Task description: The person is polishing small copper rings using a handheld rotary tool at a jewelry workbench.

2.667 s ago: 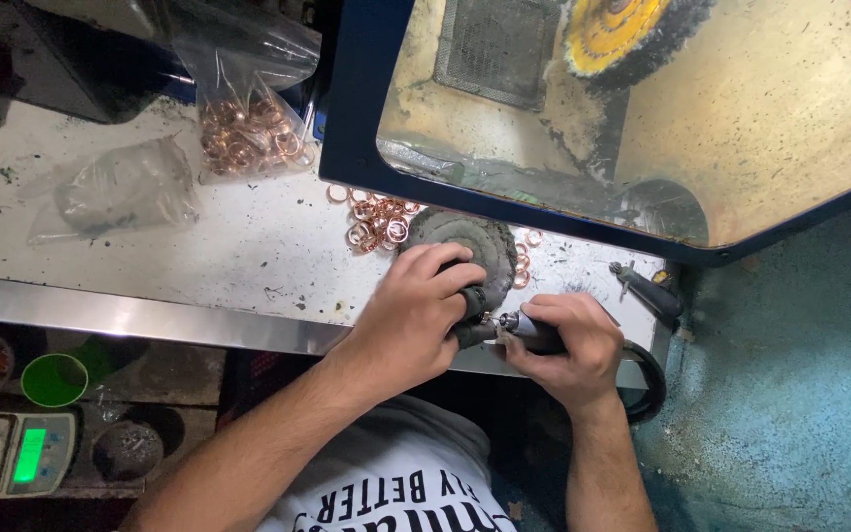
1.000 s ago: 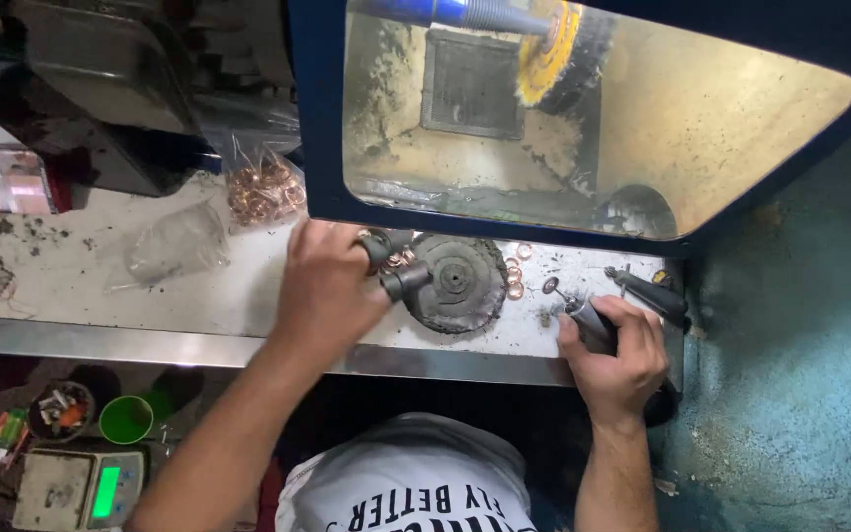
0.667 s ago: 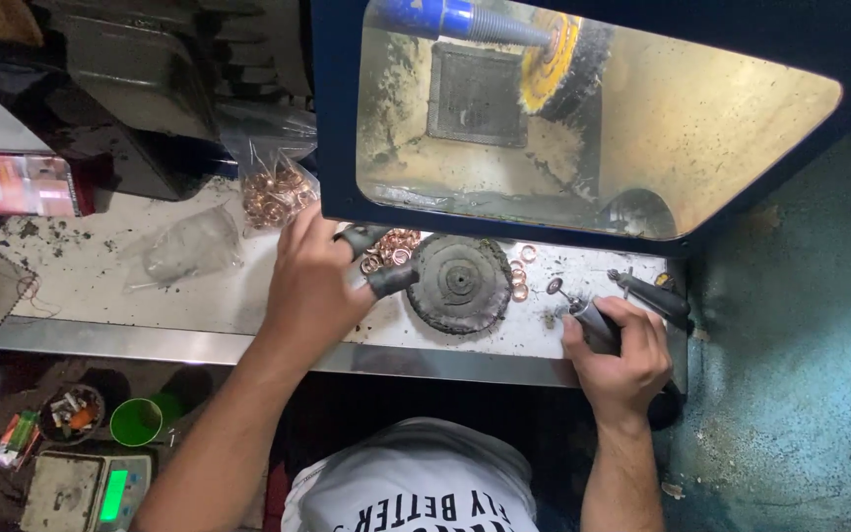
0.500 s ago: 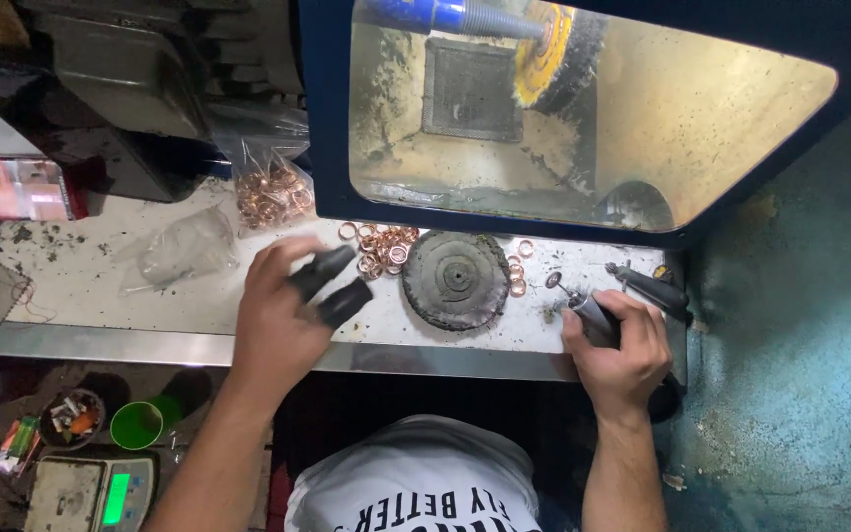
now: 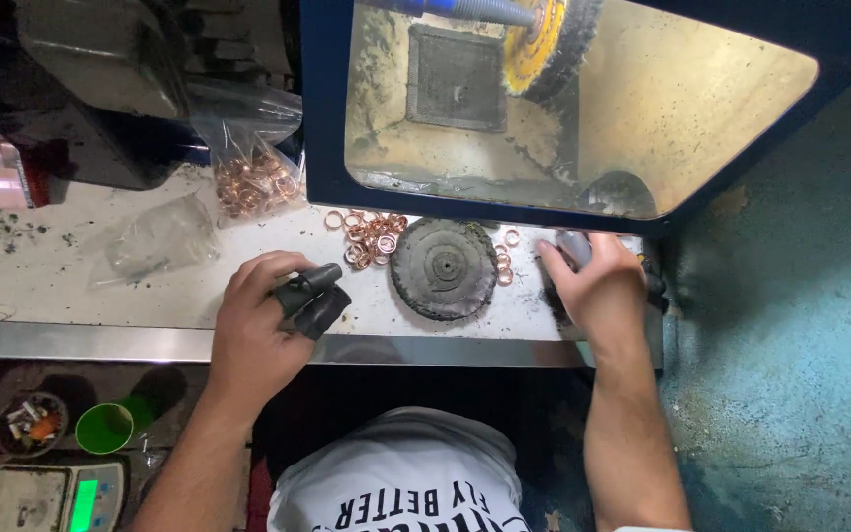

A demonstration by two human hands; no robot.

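Note:
My left hand (image 5: 258, 320) rests on the white workbench (image 5: 61, 286), its thumb and forefinger in black rubber covers (image 5: 312, 296) and pressed together; nothing shows between them. A loose pile of copper rings (image 5: 374, 236) lies just beyond it, next to a dark round disc (image 5: 445, 268). At the bench's right end my right hand (image 5: 598, 291) grips a grey hand tool (image 5: 571, 246), mostly hidden under the fingers. A few more rings (image 5: 502, 264) lie between the disc and that hand.
A blue-framed polishing box (image 5: 322, 118) with a yellow buffing wheel (image 5: 544, 44) stands behind the bench. A clear bag of copper rings (image 5: 253, 182) and an empty clear bag (image 5: 155, 236) lie at left. Below the bench edge sit a green cup (image 5: 105, 429) and a scale (image 5: 56, 498).
My left hand let go of the tool, reached to the ring pile, then drew back left and toward me. My right hand carried the tool to the bench's right end and now lowers it there.

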